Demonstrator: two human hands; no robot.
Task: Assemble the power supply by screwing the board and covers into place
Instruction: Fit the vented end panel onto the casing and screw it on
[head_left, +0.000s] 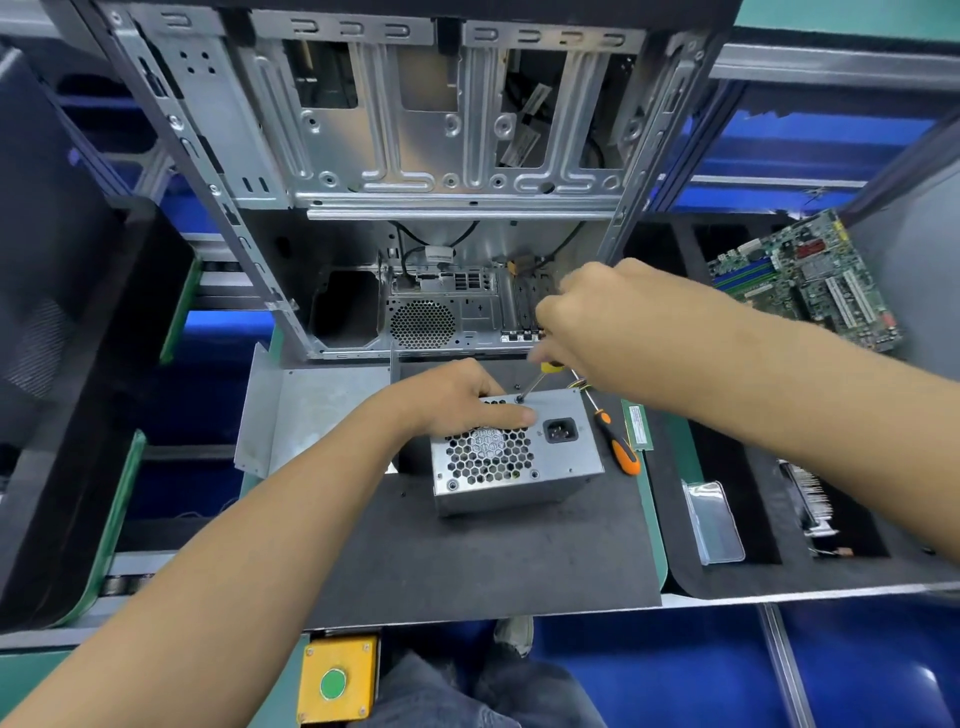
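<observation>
The power supply (514, 457) sits on the dark mat (467, 561) of the surface, in front of the open case (415, 208), its fan-grille face turned up toward the camera and its long axis running left to right, slightly skewed. The left hand (457, 400) presses on its top edge, fingers laid flat. The right hand (597, 317) grips a yellow-handled screwdriver (540, 376), tip on a screw (519, 399) near the far edge. An orange screwdriver (615, 441) lies just right.

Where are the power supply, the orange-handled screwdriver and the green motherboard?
power supply (563, 470), head view, bare front panel.
orange-handled screwdriver (621, 451), head view, handle.
green motherboard (810, 280), head view, board middle.
</observation>
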